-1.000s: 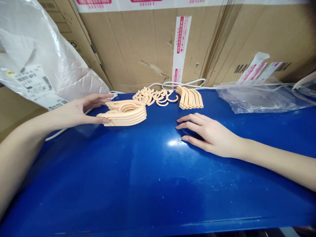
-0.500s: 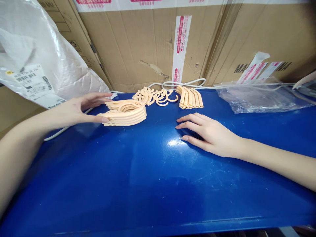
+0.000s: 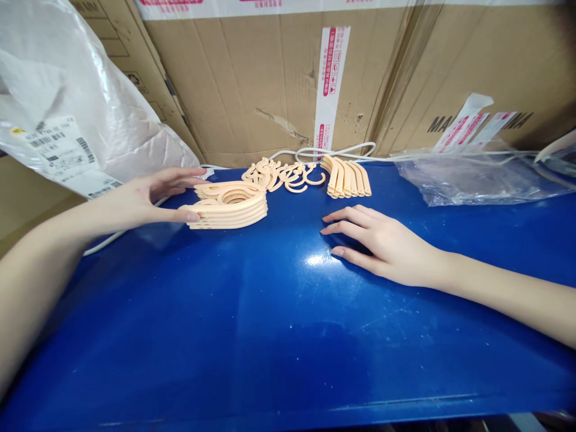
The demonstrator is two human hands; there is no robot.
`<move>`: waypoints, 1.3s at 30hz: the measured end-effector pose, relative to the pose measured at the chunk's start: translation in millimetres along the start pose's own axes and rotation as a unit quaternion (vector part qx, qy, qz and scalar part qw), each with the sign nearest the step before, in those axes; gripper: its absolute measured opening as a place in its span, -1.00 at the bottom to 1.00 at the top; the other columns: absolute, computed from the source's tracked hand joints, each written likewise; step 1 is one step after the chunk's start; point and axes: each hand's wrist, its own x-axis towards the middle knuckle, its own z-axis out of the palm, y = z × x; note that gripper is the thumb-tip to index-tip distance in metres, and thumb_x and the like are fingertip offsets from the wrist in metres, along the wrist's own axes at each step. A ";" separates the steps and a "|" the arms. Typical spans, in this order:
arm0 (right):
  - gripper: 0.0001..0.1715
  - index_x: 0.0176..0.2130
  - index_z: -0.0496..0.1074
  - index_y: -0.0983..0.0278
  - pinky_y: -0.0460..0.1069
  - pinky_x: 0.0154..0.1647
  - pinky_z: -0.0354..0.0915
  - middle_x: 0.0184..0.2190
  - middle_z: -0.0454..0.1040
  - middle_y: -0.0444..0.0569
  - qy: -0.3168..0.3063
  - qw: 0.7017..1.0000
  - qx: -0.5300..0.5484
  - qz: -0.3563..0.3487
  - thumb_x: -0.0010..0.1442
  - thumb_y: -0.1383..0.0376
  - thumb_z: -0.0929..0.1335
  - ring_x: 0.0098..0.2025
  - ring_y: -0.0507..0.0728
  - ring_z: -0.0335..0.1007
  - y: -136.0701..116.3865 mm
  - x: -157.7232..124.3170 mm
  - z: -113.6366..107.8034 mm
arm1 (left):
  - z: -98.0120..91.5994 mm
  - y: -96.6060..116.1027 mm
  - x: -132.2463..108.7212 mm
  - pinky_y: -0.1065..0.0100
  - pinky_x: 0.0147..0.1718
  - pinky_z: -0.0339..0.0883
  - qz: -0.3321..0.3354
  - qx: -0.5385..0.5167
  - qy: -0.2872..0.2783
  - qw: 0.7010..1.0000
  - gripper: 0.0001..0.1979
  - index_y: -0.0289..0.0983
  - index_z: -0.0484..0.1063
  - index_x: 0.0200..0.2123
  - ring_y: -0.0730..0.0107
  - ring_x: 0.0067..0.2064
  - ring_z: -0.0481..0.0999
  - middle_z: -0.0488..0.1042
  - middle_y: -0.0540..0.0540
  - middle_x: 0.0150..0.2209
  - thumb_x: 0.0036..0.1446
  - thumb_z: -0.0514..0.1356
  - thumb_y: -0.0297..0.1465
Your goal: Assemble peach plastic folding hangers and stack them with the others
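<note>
Two bare hands lie on the glossy blue tabletop (image 3: 279, 336), a left hand (image 3: 144, 201) and a right hand (image 3: 387, 246); three groups of peach plastic pieces: one flat stack of curved hanger bodies (image 3: 227, 207), about five deep; one loose heap of small hooks (image 3: 283, 175), too tangled to count; one upright row of roughly seven curved strips (image 3: 347, 178); one clear plastic bag (image 3: 468, 180); one white crinkled bag (image 3: 67, 102).
</note>
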 end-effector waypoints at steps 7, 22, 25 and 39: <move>-0.61 0.06 0.39 0.26 0.18 0.13 0.26 0.11 0.37 0.11 0.000 1.000 0.003 -0.001 0.37 0.14 0.22 0.10 0.21 0.31 0.2 -0.3 -0.9 | -2.1 -4.0 1.4 0.06 0.30 0.07 -0.001 0.029 -0.009 1.000 -0.06 0.06 0.18 0.26 0.08 0.32 0.22 0.23 0.01 0.30 -0.21 0.39 0.05; -0.61 0.06 0.40 0.26 0.13 0.14 0.25 0.11 0.37 0.08 0.005 1.000 -0.006 0.003 0.37 0.13 0.21 0.10 0.18 0.31 -0.2 -0.4 0.2 | 3.6 12.4 -5.7 -0.05 0.29 -0.01 -0.001 -0.001 0.018 1.000 0.00 -0.09 0.21 0.25 0.12 0.29 0.25 0.25 -0.03 0.30 -0.24 0.35 0.18; -0.60 0.06 0.40 0.26 0.13 0.14 0.25 0.10 0.37 0.08 0.003 1.000 -0.005 0.002 0.38 0.13 0.21 0.10 0.18 0.31 0.1 -0.5 0.2 | 3.2 7.5 -5.1 -0.10 0.25 0.05 0.014 0.014 0.026 0.999 0.01 -0.10 0.22 0.24 0.09 0.26 0.30 0.29 -0.06 0.28 -0.26 0.34 0.21; -0.60 0.06 0.39 0.26 0.14 0.14 0.25 0.10 0.38 0.08 0.005 1.000 -0.004 0.000 0.38 0.13 0.21 0.10 0.18 0.31 0.7 -0.7 1.1 | -1.9 -12.4 1.2 -0.07 0.09 0.25 0.109 0.084 0.026 0.990 -0.07 -0.16 0.23 0.24 0.13 0.18 0.41 0.34 -0.17 0.24 -0.11 0.26 0.21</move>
